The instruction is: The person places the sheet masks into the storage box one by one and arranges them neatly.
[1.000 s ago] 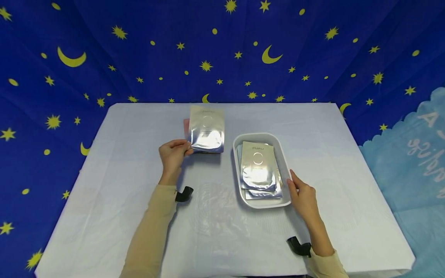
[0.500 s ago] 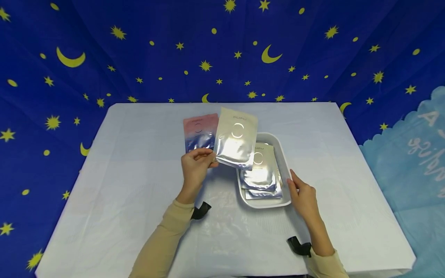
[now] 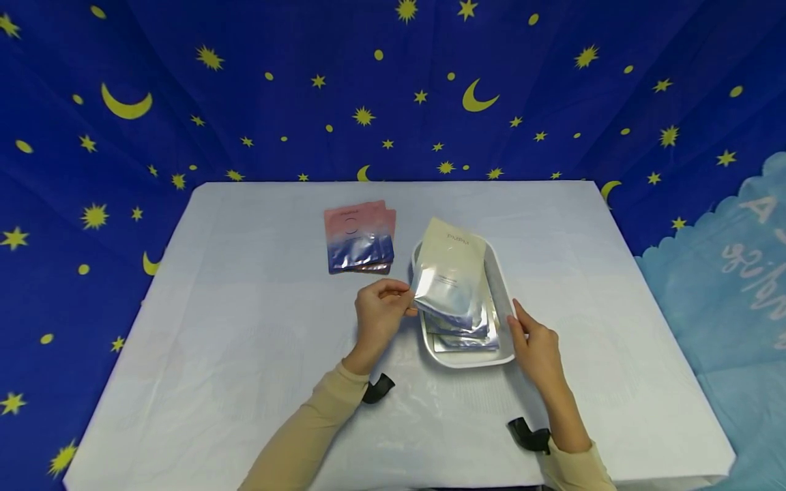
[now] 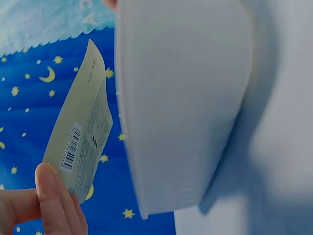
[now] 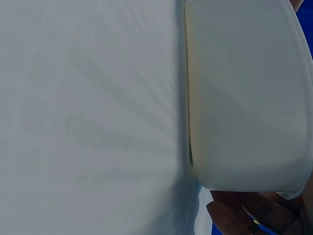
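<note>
My left hand (image 3: 382, 315) pinches the lower left corner of a cream-to-silver foil sheet-mask packet (image 3: 448, 273). The packet is tilted over the far left part of a white tray (image 3: 505, 300). In the left wrist view the packet's back (image 4: 80, 132), with a barcode, faces the camera beside the tray's outer wall (image 4: 186, 107). Several similar packets (image 3: 485, 341) lie stacked in the tray, partly covered by the held one. My right hand (image 3: 535, 348) grips the tray's right rim near the front corner; the right wrist view shows its fingers (image 5: 230, 213) by the tray's end.
A small pile of pink-to-blue foil packets (image 3: 359, 235) lies left of the tray, toward the back of the white-covered table (image 3: 233, 327). Behind the table hangs a blue curtain (image 3: 295, 109) with moons and stars. A black wrist camera mount (image 3: 379, 389) sits below each hand.
My left hand has carried the cream packet from the pink pile rightward and toward me, over the tray, uncovering the pink packets. The right hand and tray have stayed in place.
</note>
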Demonstrator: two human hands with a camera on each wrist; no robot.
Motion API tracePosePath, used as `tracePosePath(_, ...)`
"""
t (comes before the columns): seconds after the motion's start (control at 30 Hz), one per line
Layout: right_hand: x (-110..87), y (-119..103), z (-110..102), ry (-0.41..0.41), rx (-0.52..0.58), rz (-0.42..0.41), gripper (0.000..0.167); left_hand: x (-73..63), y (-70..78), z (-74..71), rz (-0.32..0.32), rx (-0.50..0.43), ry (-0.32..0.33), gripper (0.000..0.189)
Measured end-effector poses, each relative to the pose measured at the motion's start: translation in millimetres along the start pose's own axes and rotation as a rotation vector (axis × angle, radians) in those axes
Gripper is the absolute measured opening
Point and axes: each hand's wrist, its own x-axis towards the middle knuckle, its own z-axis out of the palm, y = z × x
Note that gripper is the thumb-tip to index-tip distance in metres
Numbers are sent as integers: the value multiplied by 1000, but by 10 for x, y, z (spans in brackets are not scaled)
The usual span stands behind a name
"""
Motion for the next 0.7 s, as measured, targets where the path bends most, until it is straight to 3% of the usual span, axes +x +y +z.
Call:
tracePosePath(0.4,-3,1,2,-4,11,-3,37,-52,-232,158,87,193,-16,6)
tracePosePath(0.7,-3,-6,-1,1,15,-13,36,-106,-274,243,152,302,-13,4)
